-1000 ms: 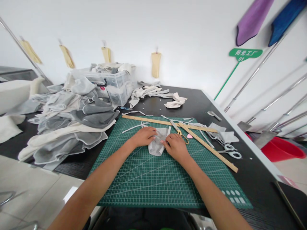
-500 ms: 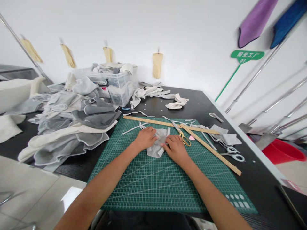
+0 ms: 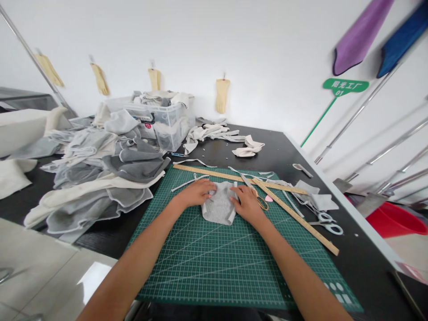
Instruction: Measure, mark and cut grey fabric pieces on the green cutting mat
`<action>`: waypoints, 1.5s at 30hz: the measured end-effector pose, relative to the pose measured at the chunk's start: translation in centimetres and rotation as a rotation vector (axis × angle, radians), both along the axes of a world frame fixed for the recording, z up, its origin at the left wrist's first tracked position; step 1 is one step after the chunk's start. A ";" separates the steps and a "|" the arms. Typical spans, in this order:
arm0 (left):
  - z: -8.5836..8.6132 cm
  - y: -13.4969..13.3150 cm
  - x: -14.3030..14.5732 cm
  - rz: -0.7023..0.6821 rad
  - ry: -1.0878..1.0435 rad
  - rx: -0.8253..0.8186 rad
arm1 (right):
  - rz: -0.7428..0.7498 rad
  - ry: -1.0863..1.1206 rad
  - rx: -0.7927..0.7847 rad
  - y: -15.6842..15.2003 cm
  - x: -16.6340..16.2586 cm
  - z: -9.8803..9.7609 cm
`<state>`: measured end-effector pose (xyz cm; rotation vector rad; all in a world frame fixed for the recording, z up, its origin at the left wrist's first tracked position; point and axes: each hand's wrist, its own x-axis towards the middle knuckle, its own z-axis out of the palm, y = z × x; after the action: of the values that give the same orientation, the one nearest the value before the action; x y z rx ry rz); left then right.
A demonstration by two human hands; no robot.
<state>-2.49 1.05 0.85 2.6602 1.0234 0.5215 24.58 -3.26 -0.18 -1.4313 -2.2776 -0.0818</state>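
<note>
A small piece of grey fabric [image 3: 219,206] with pale edges lies on the green cutting mat [image 3: 207,263]. At its upper left edge my left hand [image 3: 199,192] pinches the cloth, fingers curled and thumb against it. My right hand [image 3: 248,200] grips the upper right edge in the same way. Just beyond the right hand are gold-handled scissors [image 3: 262,203], partly hidden by that hand. Two wooden rulers cross near there: one ruler [image 3: 214,174] runs along the mat's far side, and the other ruler [image 3: 297,216] slants towards the right.
A heap of grey and white fabric pieces [image 3: 100,178] covers the table's left. Behind it stands a clear plastic box [image 3: 170,129] full of cloth. White-handled scissors [image 3: 329,223], fabric scraps [image 3: 317,198] and a pink chalk piece [image 3: 268,199] lie to the right. A red bucket [image 3: 394,218] stands beyond the table.
Both hands have moved apart, the left one leftward, and the grey fabric piece is spread wider and flatter between them. The view has shifted slightly.
</note>
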 end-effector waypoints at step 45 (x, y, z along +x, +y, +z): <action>0.2 0.9 -2.7 0.474 0.217 -0.142 | -0.154 -0.162 -0.453 -1.4 5.2 3.0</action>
<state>-5.22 1.97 1.03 2.3825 1.7026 0.2313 29.76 -4.63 2.83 -1.8864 -2.4137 0.3013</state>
